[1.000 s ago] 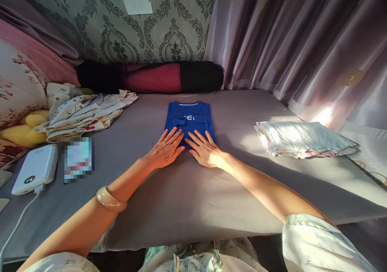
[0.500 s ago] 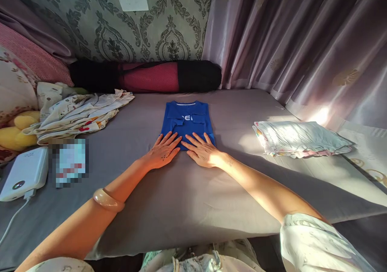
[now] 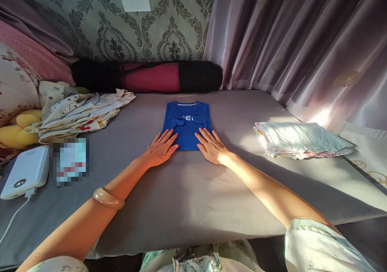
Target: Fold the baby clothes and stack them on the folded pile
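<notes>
A blue long-sleeved shirt (image 3: pixel 188 137) lies flat on the grey bed sheet, its collar pointing away from me. Both sleeves are folded inward over the chest, partly covering white lettering. My left hand (image 3: pixel 161 147) rests flat on the shirt's near left corner with fingers stretched out. On the near right corner, my right hand (image 3: pixel 213 147) lies palm down, its fingers spread. Neither hand grips the fabric. A light bangle (image 3: pixel 109 198) circles my left forearm.
Folded pale clothes (image 3: pixel 304 139) lie at the right, and a loose pile of light clothes (image 3: pixel 81 112) at the left. A white power bank (image 3: pixel 27 171) with a cable sits near a blurred packet (image 3: pixel 71 161). A black and red roll (image 3: pixel 148 76) lines the wall.
My hands have slid apart, the right one moving right and the left slightly left, uncovering the middle of the shirt's near edge. The shirt stays in place.
</notes>
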`<state>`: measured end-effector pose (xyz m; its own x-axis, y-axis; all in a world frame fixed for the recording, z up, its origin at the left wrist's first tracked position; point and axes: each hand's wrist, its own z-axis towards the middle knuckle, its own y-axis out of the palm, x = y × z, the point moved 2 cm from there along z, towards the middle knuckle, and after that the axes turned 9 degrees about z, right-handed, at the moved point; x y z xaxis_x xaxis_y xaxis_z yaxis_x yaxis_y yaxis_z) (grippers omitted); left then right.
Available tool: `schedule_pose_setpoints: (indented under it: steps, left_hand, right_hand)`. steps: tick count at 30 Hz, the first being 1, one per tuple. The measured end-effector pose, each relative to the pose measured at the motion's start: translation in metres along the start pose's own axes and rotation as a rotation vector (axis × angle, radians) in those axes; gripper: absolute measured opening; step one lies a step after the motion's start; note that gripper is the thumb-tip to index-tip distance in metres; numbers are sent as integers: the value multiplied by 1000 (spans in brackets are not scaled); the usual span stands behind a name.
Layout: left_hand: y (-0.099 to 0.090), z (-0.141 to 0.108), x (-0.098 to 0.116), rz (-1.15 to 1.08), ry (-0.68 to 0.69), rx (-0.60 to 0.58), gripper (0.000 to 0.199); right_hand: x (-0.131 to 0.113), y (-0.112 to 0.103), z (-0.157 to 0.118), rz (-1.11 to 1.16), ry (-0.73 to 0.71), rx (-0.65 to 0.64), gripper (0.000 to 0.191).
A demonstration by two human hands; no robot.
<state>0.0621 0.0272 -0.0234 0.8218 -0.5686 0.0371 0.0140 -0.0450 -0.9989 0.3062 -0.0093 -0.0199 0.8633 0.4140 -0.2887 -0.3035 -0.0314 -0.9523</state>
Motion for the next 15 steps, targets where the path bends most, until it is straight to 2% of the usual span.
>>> schedule_pose_setpoints:
  steps: [5, 9, 12, 15]
  left_hand:
    - [-4, 0, 0, -18, -7, -69, 72]
    - [-7, -1, -1, -32, 20, -91, 81]
    - [-9, -1, 0, -3, 66, 45, 78]
    - [-12, -2, 5, 53, 163, 265, 55]
  right_hand:
    - [5, 5, 2, -4, -2, -20, 56]
    - [5, 0, 4, 11, 28, -79, 58]
    - [0, -7, 5, 32, 44, -112, 58]
    - [-14, -14, 4, 31, 0, -43, 56]
